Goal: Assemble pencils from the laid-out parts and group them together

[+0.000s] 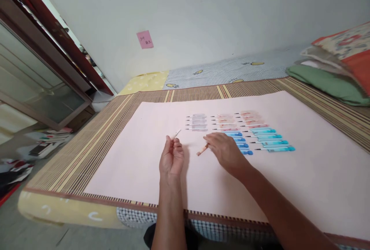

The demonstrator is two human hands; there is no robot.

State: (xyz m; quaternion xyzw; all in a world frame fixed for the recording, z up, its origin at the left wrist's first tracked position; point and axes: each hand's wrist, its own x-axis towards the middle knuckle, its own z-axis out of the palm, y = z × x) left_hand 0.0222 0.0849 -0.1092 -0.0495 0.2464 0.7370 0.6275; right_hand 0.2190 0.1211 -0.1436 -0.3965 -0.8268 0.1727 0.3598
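My left hand (172, 159) is closed, palm up, over the pale sheet. Thumb and fingers pinch a slim white pen refill (177, 133) that points up and to the right. To its right, my right hand (225, 150) has its back turned up and its fingers curled around one end of an orange-brown pen barrel (202, 149). Thin dark-tipped pens lie in groups beyond my hands: grey ones (198, 120), orange ones (224, 120), pinkish ones (252, 119) and turquoise ones (274, 140). My right hand partly hides the blue pens (241, 146).
The large pale sheet (130, 157) lies on a striped mat (81, 142) over a bed. Folded green cloth (323, 82) and a patterned pillow (347, 41) are at the far right. A pink note (145, 39) is stuck to the wall.
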